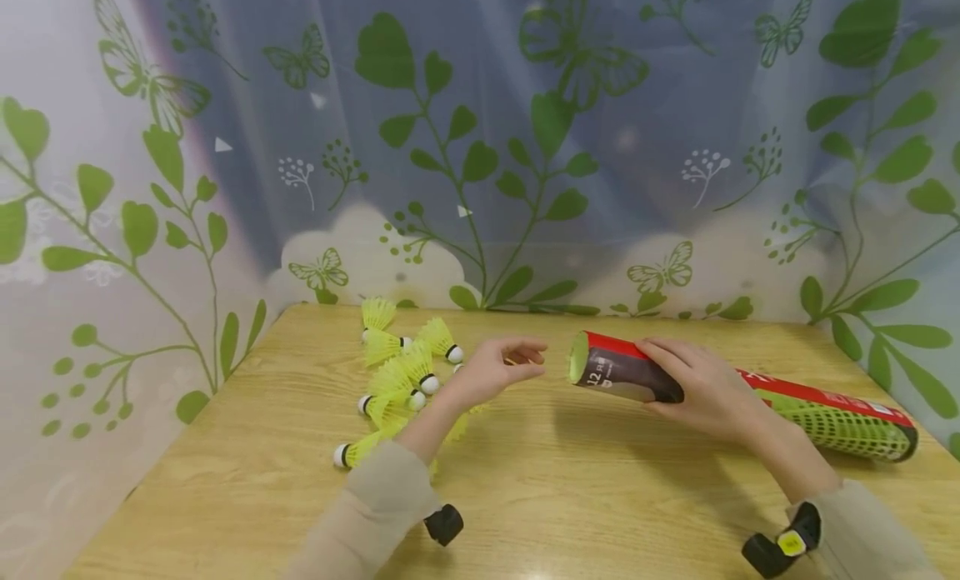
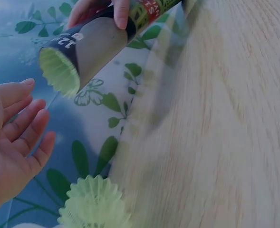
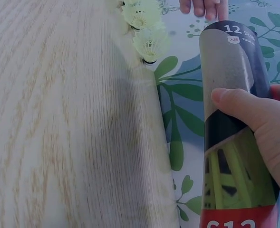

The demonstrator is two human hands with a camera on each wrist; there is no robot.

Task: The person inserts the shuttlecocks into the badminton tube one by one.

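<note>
My right hand (image 1: 701, 388) grips a long red, black and green shuttlecock tube (image 1: 840, 413) around its body, thumb on the near side in the right wrist view. The tube's mouth faces left, and the frilled yellow-green skirt of a shuttlecock (image 2: 59, 73) shows inside it. My left hand (image 1: 491, 372) is held just short of that mouth, palm towards it, with nothing in its loosely bent fingers. Below and left of this hand, several yellow shuttlecocks (image 1: 408, 367) with white tips lie in a loose pile, partly hidden by the left forearm.
A light wood-grain table (image 1: 570, 488) lies beneath both hands. Behind it hangs a curtain (image 1: 480, 255) with green leaves and butterflies, meeting the table's back edge. The tube's far end extends towards the table's right edge.
</note>
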